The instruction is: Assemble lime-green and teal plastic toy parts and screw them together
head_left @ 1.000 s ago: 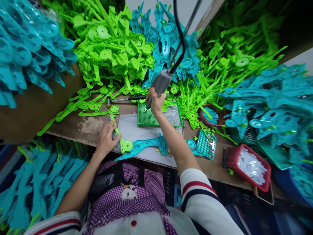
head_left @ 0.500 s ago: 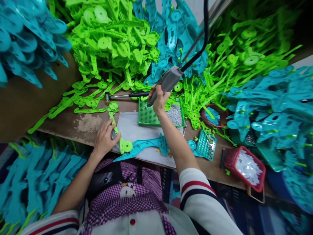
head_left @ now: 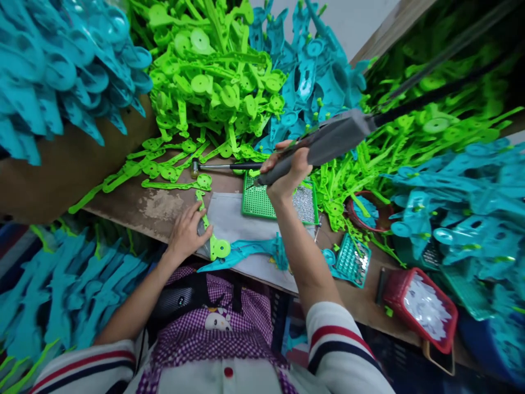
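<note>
My right hand (head_left: 289, 172) is wrapped round a grey electric screwdriver (head_left: 328, 145). It is tilted, its tip pointing down-left over the green perforated tray (head_left: 258, 201), where many small silver screws (head_left: 304, 202) lie at the right side. My left hand (head_left: 189, 232) grips a long lime-green plastic part (head_left: 207, 221) at the bench's front edge, with a grey piece under the fingers. The round end of that part overlaps the tip of a blue plastic part (head_left: 250, 249), which lies across a pale sheet (head_left: 225, 210). My right forearm hides some of the blue part.
Behind the tray lies a hammer (head_left: 221, 166). Heaps of lime-green parts (head_left: 217, 82) and blue parts (head_left: 305, 76) rise at the back. On the right are a teal tray of metal discs (head_left: 355, 260) and a red basket of clear pieces (head_left: 424, 312). Blue parts (head_left: 69, 290) hang at lower left.
The screwdriver has tipped over to the right, its cable end lower, with its tip still over the tray. My left hand keeps its place on the lime-green part. The whole view has shifted slightly.
</note>
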